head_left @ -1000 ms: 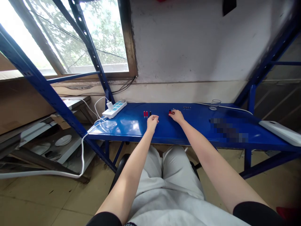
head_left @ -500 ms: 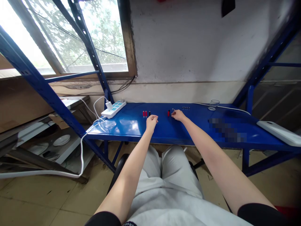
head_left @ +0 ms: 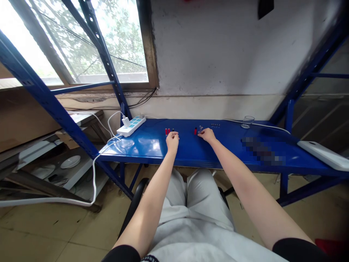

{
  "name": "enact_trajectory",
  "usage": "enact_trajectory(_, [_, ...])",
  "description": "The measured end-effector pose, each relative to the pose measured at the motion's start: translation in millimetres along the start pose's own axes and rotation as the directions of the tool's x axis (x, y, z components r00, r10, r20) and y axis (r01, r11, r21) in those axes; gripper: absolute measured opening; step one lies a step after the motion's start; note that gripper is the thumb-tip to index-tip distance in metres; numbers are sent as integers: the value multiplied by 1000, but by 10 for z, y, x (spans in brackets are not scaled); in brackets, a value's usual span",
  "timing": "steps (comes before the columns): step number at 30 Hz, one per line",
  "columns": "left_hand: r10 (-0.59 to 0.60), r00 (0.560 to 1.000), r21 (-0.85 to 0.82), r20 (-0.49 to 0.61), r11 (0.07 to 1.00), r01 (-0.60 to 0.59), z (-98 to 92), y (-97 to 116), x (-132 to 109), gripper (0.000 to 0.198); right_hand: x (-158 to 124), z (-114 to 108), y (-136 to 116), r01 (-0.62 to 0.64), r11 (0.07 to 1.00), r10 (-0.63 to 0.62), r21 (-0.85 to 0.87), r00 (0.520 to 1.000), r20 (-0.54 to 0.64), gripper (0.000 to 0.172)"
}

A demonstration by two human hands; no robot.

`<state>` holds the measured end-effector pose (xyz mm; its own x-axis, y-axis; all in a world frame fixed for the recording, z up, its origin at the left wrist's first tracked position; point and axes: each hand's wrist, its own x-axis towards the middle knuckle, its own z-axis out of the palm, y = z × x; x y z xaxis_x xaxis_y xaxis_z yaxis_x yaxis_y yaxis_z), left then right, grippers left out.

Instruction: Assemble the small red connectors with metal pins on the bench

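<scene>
My left hand (head_left: 172, 141) is over the blue table (head_left: 185, 147) with its fingers curled together; what they hold, if anything, is too small to make out. Just beyond it stand two small red cylinders (head_left: 167, 131) and a small dark piece (head_left: 173, 130), partly covered by the hand. My right hand (head_left: 207, 134) has thumb and fingers pinched at the tabletop, beside a small clear or silvery piece (head_left: 201, 128). Whether the fingertips grip this piece or only touch it, I cannot tell. A small red-and-black piece (head_left: 195, 131) stands just left of these fingertips.
Several tiny pieces (head_left: 215, 125) lie in a row behind my right hand. A drinking glass (head_left: 247, 122) stands at the back right, a white device (head_left: 324, 154) at the right end. A power strip (head_left: 132, 126) with white cables is on the left.
My left hand has moved slightly left, nearer the red cylinders, and covers more of the dark piece. My right hand has shifted a little, and more of the clear piece shows beside it.
</scene>
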<state>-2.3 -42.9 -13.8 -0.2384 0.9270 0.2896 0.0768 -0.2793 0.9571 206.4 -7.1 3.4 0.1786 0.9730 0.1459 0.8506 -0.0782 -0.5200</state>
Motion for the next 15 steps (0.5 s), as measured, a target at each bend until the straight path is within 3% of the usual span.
enact_trajectory(3, [0, 995, 88, -101, 996, 9, -142, 16, 49, 21, -88, -45, 40, 38, 998, -37, -54, 999, 26, 26])
enact_trajectory(5, [28, 994, 199, -107, 980, -6, -264, 68, 64, 23, -196, -70, 50, 43, 995, -43, -87, 999, 4, 25])
enact_trajectory(7, [79, 995, 381, -59, 923, -51, -358, 148, 48, 28, -326, -88, 13, 28, 996, -33, -90, 998, -50, 19])
enact_trajectory(10, [108, 991, 671, 73, 731, -129, -361, 266, -30, 40, -510, -91, -154, 88, 996, -92, -31, 983, -161, 18])
enact_trajectory(12, [97, 980, 781, 176, 592, -199, -278, 307, -90, 49, -598, -63, -308, 220, 975, -203, 36, 942, -267, 20])
enact_trajectory(15, [45, 966, 836, 255, 493, -243, -121, 300, -131, 60, -677, 32, -496, 421, 904, -355, 70, 834, -423, 25])
